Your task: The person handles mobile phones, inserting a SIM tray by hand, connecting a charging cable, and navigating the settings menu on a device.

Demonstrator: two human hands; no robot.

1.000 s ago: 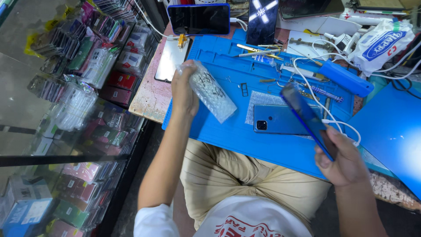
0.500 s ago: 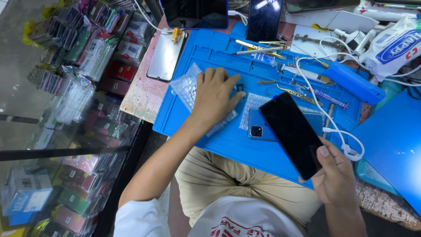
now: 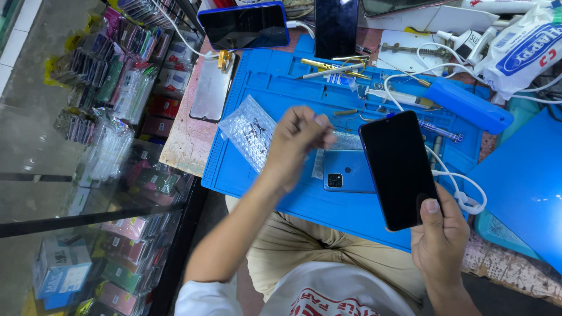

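Observation:
My right hand (image 3: 442, 240) grips the lower end of a black-screened phone (image 3: 398, 169), thumb on its glass, and holds it above the blue work mat (image 3: 263, 76). My left hand (image 3: 298, 140) hovers over the mat with fingers curled in; it is blurred and I see nothing in it. Just left of it a bubble-wrap bag (image 3: 246, 130) lies flat on the mat. A blue phone back cover (image 3: 348, 171) with its camera cluster lies on the mat between my hands, partly hidden by the held phone.
Tweezers and small tools (image 3: 328, 64), a blue-handled tool (image 3: 468, 105) and a white cable (image 3: 462, 193) lie on the mat. Two phones (image 3: 243, 26) stand at the back, a screen panel (image 3: 212, 88) lies on the counter. A glass display case (image 3: 117, 117) fills the left; a white bag (image 3: 521, 47) sits far right.
My left hand laid the bubble-wrap bag on the mat, then lifted off it and curled shut. My right hand turned the black phone more upright, screen towards me.

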